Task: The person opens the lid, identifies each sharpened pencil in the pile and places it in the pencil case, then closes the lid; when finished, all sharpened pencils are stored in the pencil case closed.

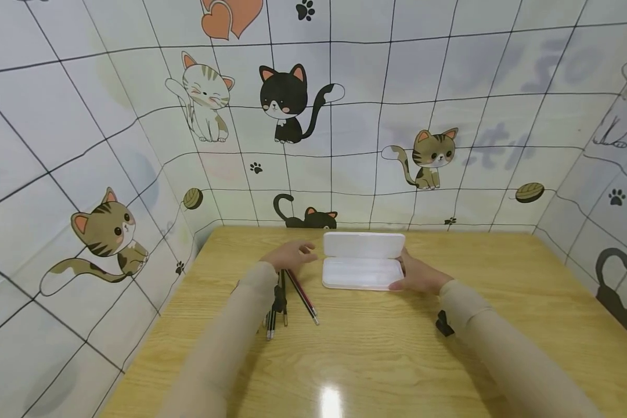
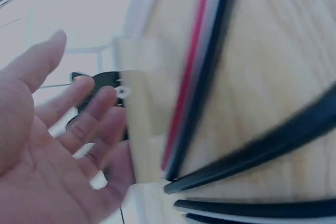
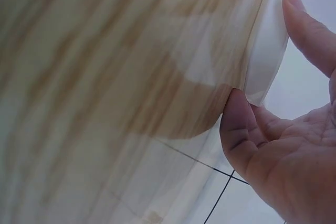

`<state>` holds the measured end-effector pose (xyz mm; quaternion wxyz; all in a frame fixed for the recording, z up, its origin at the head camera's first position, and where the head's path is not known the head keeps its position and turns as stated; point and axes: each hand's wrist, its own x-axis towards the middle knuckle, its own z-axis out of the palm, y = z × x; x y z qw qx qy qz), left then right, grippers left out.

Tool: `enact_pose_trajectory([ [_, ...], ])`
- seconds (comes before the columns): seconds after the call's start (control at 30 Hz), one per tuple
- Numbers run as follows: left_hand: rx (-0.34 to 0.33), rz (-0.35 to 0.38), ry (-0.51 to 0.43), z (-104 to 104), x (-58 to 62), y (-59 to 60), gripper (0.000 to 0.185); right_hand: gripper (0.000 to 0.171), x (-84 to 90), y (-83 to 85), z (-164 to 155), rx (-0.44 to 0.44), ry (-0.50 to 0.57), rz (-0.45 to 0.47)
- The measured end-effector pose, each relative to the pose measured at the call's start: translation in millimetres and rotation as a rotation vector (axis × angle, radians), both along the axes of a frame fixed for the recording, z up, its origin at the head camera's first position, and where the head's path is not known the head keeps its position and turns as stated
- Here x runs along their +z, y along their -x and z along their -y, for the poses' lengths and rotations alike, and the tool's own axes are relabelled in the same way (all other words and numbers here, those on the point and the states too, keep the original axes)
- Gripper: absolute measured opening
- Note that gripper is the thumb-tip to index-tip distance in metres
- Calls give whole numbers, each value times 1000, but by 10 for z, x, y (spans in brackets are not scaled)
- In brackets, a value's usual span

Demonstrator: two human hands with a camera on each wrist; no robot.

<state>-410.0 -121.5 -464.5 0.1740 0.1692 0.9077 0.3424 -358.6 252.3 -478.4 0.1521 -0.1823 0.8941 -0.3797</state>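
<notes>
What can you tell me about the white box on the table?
The white box is a long, flat case with rounded corners that looks like frosted plastic. It lies open on the wooden table, its lid tipped up toward the wall and its tray looking empty. The right hand touches its right end, thumb against the case's edge. The left hand hovers apart, over the pencils lying left of the box.

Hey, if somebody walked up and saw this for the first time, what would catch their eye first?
Probably the open white case lying mid-table, its lid tipped back toward the cat-patterned wall. The right hand touches the case's right end, thumb against its edge. Left of it, the left hand hovers with relaxed fingers over a bunch of pens and pencils on the wooden table.
</notes>
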Motion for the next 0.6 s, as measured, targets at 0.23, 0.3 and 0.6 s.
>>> enact_pose_trajectory([
  [0.23,122,143,-168,162,178,-186,62,125,-6,25,-1,7,-25,-4],
  [0.3,141,164,-205,181,191,-222,63,125,-7,23,2,10,-18,-1],
  [0.6,180,165,-255,164,152,-215,63,127,1,15,10,-1,-45,-21],
])
